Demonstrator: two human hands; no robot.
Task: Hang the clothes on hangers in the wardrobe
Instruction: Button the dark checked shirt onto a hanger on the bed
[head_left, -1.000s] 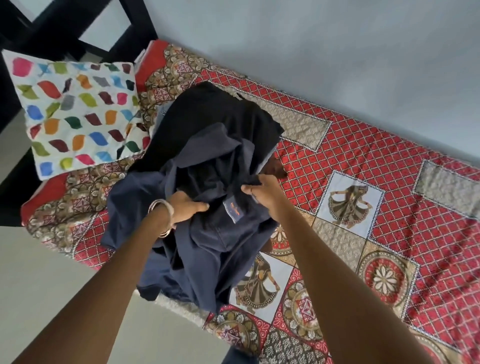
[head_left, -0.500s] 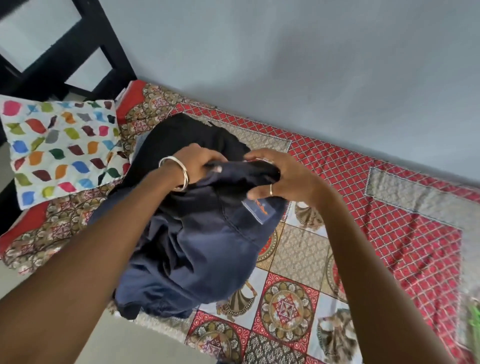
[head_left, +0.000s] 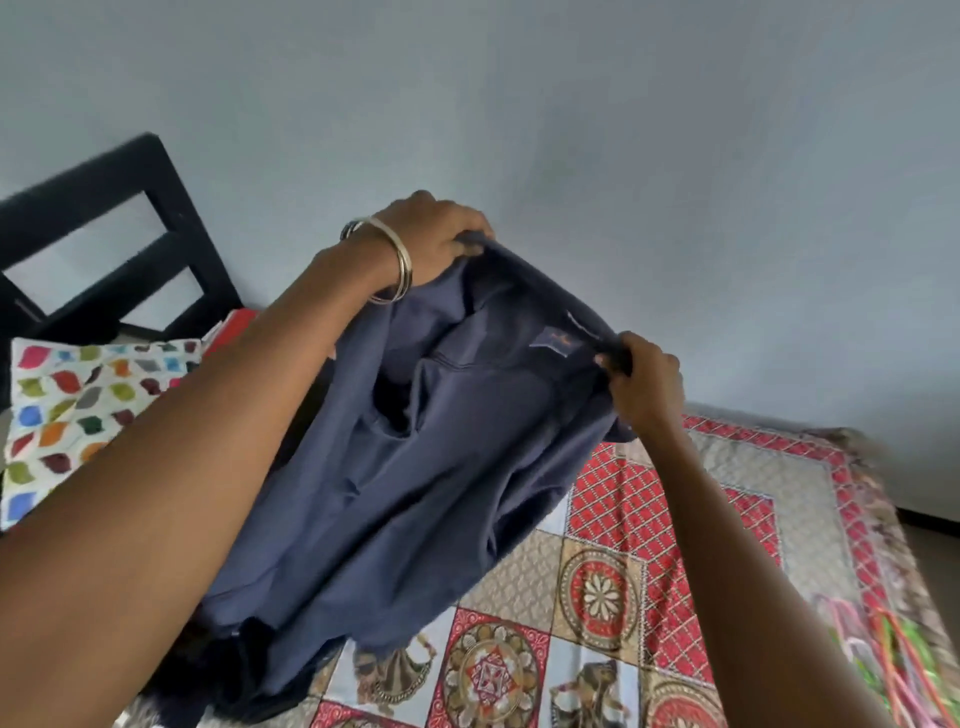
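Observation:
A navy blue garment (head_left: 426, 478) hangs in the air above the bed, its top edge stretched between my two hands. My left hand (head_left: 431, 244), with bangles at the wrist, grips one end of that edge at upper centre. My right hand (head_left: 644, 384) pinches the other end, lower and to the right, next to a small sewn label (head_left: 556, 343). The cloth droops down to the bed at lower left, where more dark fabric (head_left: 244, 680) lies partly hidden. Several coloured plastic hangers (head_left: 893, 660) lie on the bed at the lower right edge.
The bed carries a red and beige patterned cover (head_left: 649, 519). A white pillow with coloured leaf shapes (head_left: 78, 410) sits at the left, before a black headboard (head_left: 104, 208). A plain grey wall (head_left: 675, 156) runs behind. No wardrobe is in view.
Both hands have lifted the navy garment off the pile and pulled apart, spreading its top edge. The view has tilted up, and the hangers at lower right have come into view.

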